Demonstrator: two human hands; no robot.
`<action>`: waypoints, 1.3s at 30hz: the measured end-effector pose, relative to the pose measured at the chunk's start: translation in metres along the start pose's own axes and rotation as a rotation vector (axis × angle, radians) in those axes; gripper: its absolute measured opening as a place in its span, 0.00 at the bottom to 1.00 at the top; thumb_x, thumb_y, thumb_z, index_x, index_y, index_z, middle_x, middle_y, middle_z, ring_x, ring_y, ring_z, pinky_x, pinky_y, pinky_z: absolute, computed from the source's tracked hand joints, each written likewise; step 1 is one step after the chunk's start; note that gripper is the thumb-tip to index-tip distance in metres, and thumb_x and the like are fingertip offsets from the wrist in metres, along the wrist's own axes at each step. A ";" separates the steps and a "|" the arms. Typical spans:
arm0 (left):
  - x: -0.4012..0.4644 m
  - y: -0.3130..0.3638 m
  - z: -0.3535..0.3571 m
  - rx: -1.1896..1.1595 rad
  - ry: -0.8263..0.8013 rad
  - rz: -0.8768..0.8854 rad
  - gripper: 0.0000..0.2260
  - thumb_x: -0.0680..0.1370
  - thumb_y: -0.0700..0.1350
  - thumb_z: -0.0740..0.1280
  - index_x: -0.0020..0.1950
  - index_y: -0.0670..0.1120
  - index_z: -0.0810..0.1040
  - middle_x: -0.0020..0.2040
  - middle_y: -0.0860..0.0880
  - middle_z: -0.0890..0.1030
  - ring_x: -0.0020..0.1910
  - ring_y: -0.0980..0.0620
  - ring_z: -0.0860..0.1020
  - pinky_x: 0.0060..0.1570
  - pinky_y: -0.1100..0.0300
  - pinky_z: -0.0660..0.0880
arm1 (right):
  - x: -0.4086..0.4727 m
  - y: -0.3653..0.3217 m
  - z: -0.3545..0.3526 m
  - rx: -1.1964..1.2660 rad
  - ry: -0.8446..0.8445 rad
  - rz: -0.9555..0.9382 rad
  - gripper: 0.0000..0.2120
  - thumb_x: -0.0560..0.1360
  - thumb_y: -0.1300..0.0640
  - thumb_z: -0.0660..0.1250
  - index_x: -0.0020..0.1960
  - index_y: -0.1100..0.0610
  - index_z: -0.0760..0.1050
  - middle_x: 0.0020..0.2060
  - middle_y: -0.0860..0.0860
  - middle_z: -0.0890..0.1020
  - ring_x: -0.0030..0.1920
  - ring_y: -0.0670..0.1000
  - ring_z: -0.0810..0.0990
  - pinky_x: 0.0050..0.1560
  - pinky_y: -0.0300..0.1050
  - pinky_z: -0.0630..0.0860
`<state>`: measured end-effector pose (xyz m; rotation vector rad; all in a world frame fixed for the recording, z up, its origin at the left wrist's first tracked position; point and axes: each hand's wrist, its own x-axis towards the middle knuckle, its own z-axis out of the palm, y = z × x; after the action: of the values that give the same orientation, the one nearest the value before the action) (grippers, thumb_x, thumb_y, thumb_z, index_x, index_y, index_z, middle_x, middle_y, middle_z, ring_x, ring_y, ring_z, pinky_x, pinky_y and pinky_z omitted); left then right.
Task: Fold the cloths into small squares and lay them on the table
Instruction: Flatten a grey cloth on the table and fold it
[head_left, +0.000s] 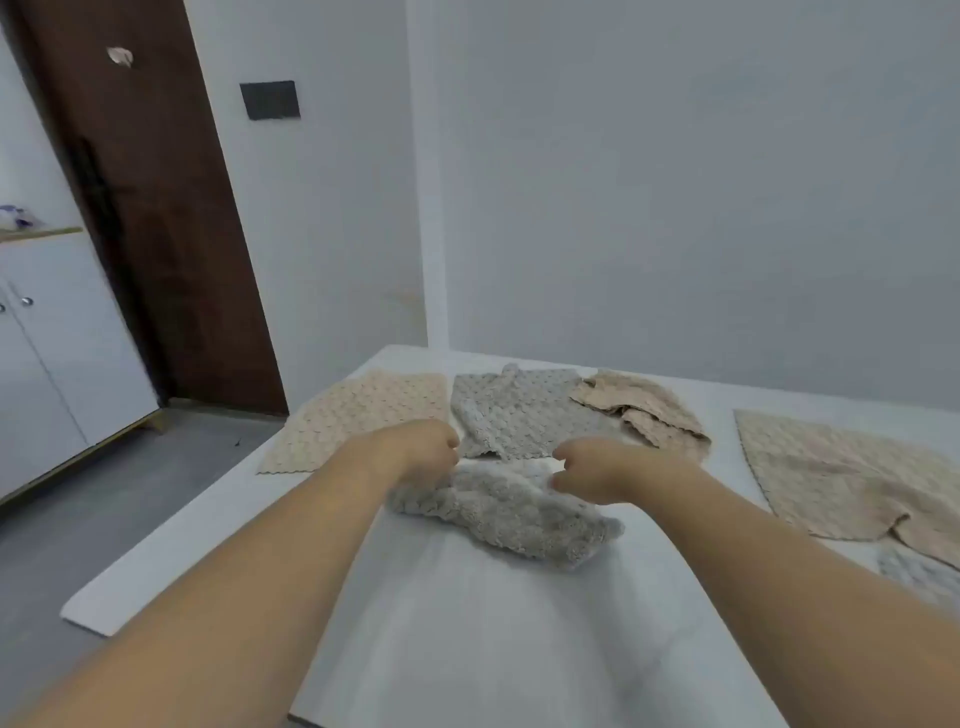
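Note:
A fluffy grey cloth (511, 512) lies bunched on the white table (467, 623) in front of me. My left hand (421, 449) grips its far left edge with fingers curled. My right hand (597, 467) pinches its far right edge. Behind it lies a flatter grey cloth (511, 415). A beige cloth (358, 418) lies spread flat at the far left. A crumpled beige cloth (644, 408) sits at the far right of that row.
A large beige cloth (841, 473) is spread at the table's right, with another grey cloth (919, 574) at the right edge. The wall stands just behind the table. A brown door (156, 208) and a white cabinet (57, 353) are on the left, across grey floor.

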<state>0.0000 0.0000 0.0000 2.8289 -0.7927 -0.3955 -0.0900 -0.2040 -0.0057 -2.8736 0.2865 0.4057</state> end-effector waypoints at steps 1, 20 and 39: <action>0.009 -0.005 0.007 -0.007 -0.012 -0.027 0.13 0.82 0.45 0.55 0.62 0.48 0.76 0.64 0.46 0.76 0.58 0.49 0.75 0.56 0.55 0.71 | 0.011 -0.001 0.007 -0.007 -0.029 0.018 0.25 0.78 0.48 0.58 0.73 0.54 0.64 0.69 0.52 0.72 0.67 0.55 0.72 0.66 0.53 0.69; -0.001 -0.006 -0.004 -0.208 -0.109 -0.029 0.14 0.70 0.47 0.73 0.37 0.49 0.68 0.34 0.52 0.73 0.35 0.50 0.70 0.38 0.57 0.67 | -0.006 0.010 -0.005 0.242 -0.055 -0.103 0.09 0.74 0.57 0.64 0.38 0.52 0.65 0.35 0.48 0.70 0.34 0.48 0.66 0.35 0.41 0.64; -0.079 0.043 -0.076 -0.893 -0.331 0.092 0.09 0.69 0.35 0.68 0.47 0.43 0.80 0.49 0.40 0.81 0.46 0.43 0.81 0.47 0.52 0.78 | -0.098 0.029 -0.082 0.841 -0.471 -0.176 0.24 0.69 0.62 0.72 0.63 0.68 0.73 0.58 0.64 0.79 0.58 0.61 0.79 0.65 0.59 0.72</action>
<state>-0.0630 0.0128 0.0989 1.9105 -0.5822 -0.9391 -0.1685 -0.2363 0.0938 -1.9008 0.0807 0.7038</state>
